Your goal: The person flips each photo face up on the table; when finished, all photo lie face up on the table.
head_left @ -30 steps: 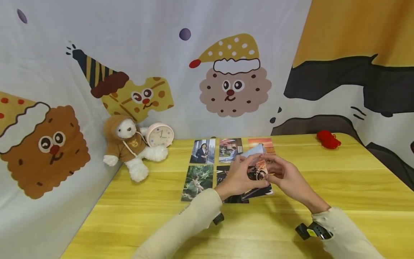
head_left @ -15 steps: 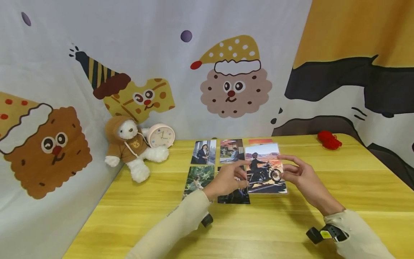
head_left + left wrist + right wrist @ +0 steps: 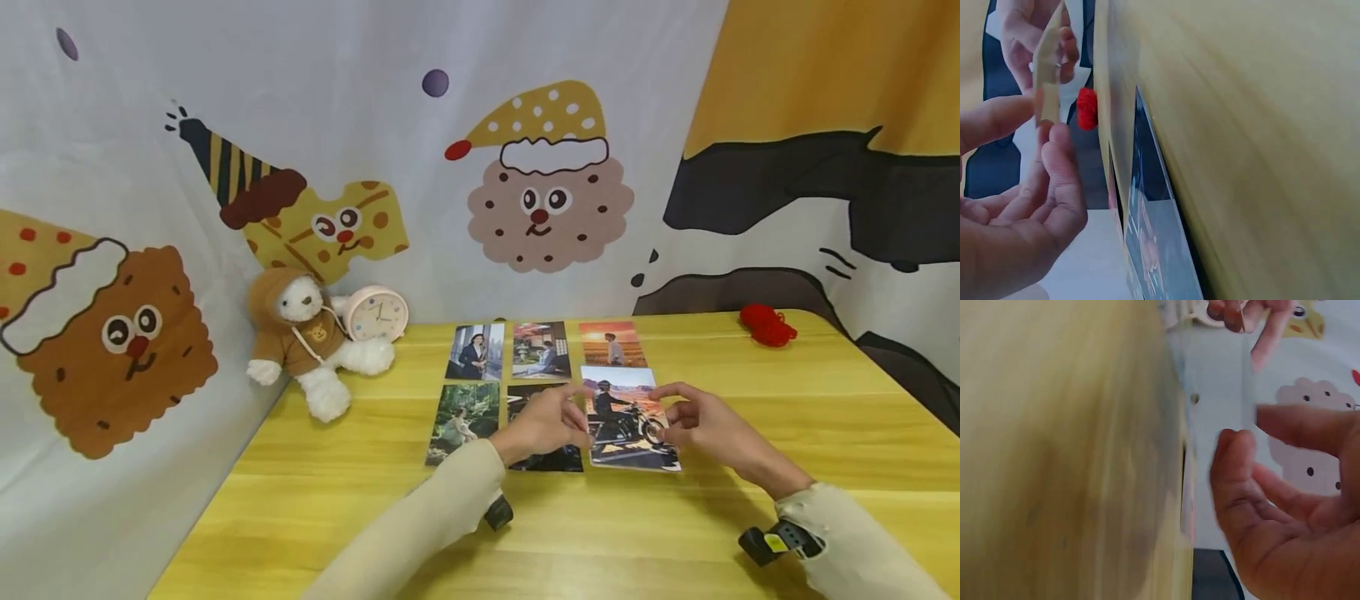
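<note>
Both hands hold a motorcycle photo (image 3: 626, 421) by its side edges, over the right end of the front row of photos. My left hand (image 3: 543, 423) pinches its left edge; in the left wrist view the left hand (image 3: 1029, 194) has thumb and fingertips on the edge. My right hand (image 3: 708, 429) pinches the opposite edge, which the right wrist view shows as a thin pale line by the right hand (image 3: 1285, 506). The wrist views show it above the table. I cannot tell whether more photos are behind it. A dark photo (image 3: 555, 458) lies partly under my left hand.
On the wooden table (image 3: 600, 533) lie a forest photo (image 3: 461, 421), an office photo (image 3: 475, 354), a garden photo (image 3: 540, 350) and a sunset photo (image 3: 613, 343). A plush bear (image 3: 315, 342) and clock (image 3: 377, 314) are at back left; red yarn (image 3: 767, 325) at back right.
The motorcycle photo was tilted between the hands, then turned to face the camera. It has since come down and slightly right, uncovering more of the sunset photo.
</note>
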`<state>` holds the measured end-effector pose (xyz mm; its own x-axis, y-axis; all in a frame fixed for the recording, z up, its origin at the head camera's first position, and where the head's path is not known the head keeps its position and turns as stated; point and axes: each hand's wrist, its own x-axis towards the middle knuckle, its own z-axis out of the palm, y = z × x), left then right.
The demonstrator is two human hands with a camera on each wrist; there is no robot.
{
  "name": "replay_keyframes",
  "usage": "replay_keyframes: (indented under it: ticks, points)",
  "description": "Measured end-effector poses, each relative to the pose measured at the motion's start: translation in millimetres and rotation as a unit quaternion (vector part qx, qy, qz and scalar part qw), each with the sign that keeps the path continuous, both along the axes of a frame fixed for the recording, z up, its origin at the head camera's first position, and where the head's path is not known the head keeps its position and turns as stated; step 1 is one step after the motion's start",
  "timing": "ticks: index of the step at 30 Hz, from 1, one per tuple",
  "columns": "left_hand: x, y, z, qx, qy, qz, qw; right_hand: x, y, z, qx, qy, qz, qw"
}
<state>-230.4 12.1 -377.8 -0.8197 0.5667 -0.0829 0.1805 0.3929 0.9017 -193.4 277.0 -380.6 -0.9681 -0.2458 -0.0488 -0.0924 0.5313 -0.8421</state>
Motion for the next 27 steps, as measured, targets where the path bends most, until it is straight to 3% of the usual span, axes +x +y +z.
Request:
replay_keyframes:
  ticks: [4, 9, 13, 17, 21, 27]
  points:
    - [-1.7, 8.2, 0.6, -0.067, 0.007, -0.02, 0.9975, -0.4, 3.2, -3.9, 0.083, 0.027, 0.036, 0.9955]
    - [-3.4, 17.9, 3.2, -0.164, 0.041, -0.044, 0.9846, -1.9, 2.9, -3.3, 0.168, 0.072, 0.047, 0.9821]
    - [-4.0, 30.3, 4.9, -0.254, 0.079, -0.059, 0.9621, -0.7, 3.3, -2.4, 0.208, 0.076, 0.043, 0.9743]
    - [-3.9, 41.7, 4.9, -0.334, 0.118, -0.067, 0.9328, 0.1, 4.7, -3.1, 0.226, 0.057, 0.042, 0.9716]
    - [-5.7, 49.8, 4.3, -0.367, 0.144, -0.064, 0.917, -2.9, 5.2, -3.9, 0.244, 0.049, 0.036, 0.968]
    - [-7.6, 54.6, 0.6, -0.38, 0.152, -0.084, 0.9085, -10.4, 0.1, -4.3, 0.273, 0.048, 0.06, 0.9591]
